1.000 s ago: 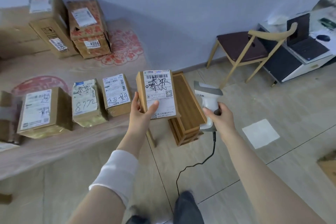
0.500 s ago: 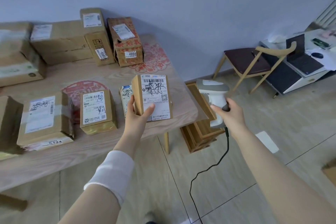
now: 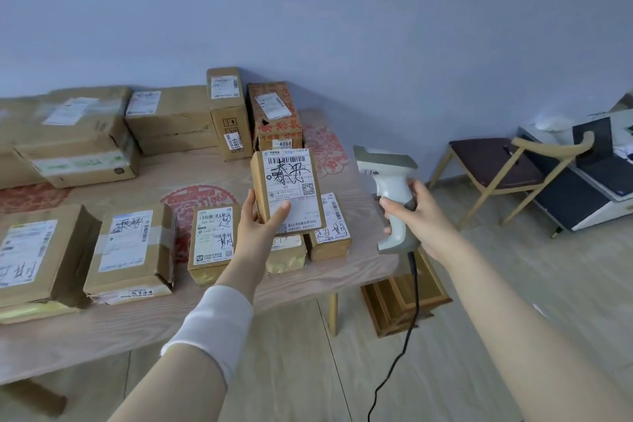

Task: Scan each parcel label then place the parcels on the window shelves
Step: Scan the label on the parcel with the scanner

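Two hands: both in view, each holding one item.
Left hand (image 3: 255,233): grips the held parcel (image 3: 274,164) at its lower left corner; thumb (image 3: 279,214) lies flat on the face of the label (image 3: 291,181), and the other fingers pass behind the box, hidden.
Held parcel position: small brown carton, upright, lifted above the right part of the table (image 3: 137,322), label side toward the camera.
Label detail: white, barcode along the top, black handwriting across the middle, QR code at the right.
Right hand (image 3: 418,216): fingers wrapped round the handle of the scanner (image 3: 394,195), index finger across the handle's front.
Scanner attitude: white and grey pistol type, upright, with the nose of its head turned toward the held parcel; near the parcel, not touching it.
Cable (image 3: 407,319): black, hangs from the handle base toward the floor.
Table top: pale wood grain with round red paper-cut patterns.
Front-row cartons (image 3: 130,250): five labelled boxes lying flat near the table's front edge; two are partly hidden behind the held parcel; one reads "5144".
Back-row cartons (image 3: 168,120): larger boxes stacked along the wall at the left.
Tall carton (image 3: 227,113): narrow, upright; just beside it stands a red-printed carton (image 3: 275,116) marked "4068".
Sleeve (image 3: 212,325): white, on the left forearm.
Wooden frames (image 3: 404,301): stacked on the floor under the table's right end.
Chair (image 3: 493,164): wooden frame, dark seat, by the wall at the right.
Laptop (image 3: 596,154): open, dark, on a low white unit beyond the chair.
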